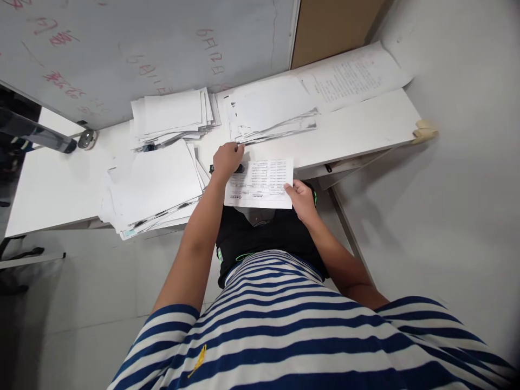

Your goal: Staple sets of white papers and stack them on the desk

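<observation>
A printed paper sheet (260, 184) lies at the front edge of the desk and sticks out over my lap. My right hand (303, 199) pinches its right edge, thumb on top. My left hand (228, 161) is closed over what looks like a black stapler (239, 169) at the sheet's upper left corner. The hand hides most of the stapler; only its dark ends show on both sides. Just beyond my left hand lies a wide stack of papers (268, 111). To the left is a loose, uneven paper pile (162, 179), partly overhanging the front edge.
Another paper stack (173, 114) stands against the whiteboard (154, 43) with red writing. A large printed sheet (349, 76) lies at the back right of the white desk (365, 127). A small round object (87, 139) is at the left. A wall (459, 189) closes off the right.
</observation>
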The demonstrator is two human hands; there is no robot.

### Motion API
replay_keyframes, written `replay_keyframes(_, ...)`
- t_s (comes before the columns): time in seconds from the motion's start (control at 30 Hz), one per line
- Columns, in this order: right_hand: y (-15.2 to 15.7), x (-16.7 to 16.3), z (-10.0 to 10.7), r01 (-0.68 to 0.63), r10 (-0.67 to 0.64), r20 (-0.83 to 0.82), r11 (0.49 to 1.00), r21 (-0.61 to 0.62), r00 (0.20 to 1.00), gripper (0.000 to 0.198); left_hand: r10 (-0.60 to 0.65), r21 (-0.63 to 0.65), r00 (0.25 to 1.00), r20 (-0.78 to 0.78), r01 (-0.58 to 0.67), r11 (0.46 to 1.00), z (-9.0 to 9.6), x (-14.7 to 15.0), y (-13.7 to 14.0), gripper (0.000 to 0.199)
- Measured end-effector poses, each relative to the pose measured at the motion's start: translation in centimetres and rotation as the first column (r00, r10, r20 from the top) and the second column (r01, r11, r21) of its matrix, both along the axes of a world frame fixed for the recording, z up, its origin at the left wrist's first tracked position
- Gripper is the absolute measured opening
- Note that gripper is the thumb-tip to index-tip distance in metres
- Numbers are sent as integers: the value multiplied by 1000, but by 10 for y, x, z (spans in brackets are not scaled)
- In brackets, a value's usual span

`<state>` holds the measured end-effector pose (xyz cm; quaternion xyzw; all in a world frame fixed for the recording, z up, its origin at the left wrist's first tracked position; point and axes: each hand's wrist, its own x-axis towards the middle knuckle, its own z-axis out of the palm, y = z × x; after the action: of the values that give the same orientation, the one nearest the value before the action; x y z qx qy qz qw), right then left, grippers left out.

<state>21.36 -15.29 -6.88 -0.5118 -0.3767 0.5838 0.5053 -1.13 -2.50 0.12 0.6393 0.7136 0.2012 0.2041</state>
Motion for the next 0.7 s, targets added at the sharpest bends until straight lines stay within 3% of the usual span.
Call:
replay_keyframes(0.23,-5,-2,-6,20,-20,2,999,-34,1000,43,-5,89,1000,24,3,996,-33,-5,14,27)
replay_keyframes(0.33,-7,-5,-6,41,-41,12,998,-44,999,45,-12,95,1000,18,10,995,-42,-8,17,29)
replay_keyframes(0.43,-12,-8,-8,30,-28,22,998,-55,999,44,8,83,1000,12,-9,997,-36,-7,16,36)
replay_keyframes(0.57,-20,-7,-11,-38,47,65,991,-125,997,44,55,45,998,-11,-55,997,-15,-3,10,43)
replay_keyframes(0.7,-23,-6,-10,-46,54,66,993,-110,996,43,72,222,991,117,-96,970,2,-5,-2,45)
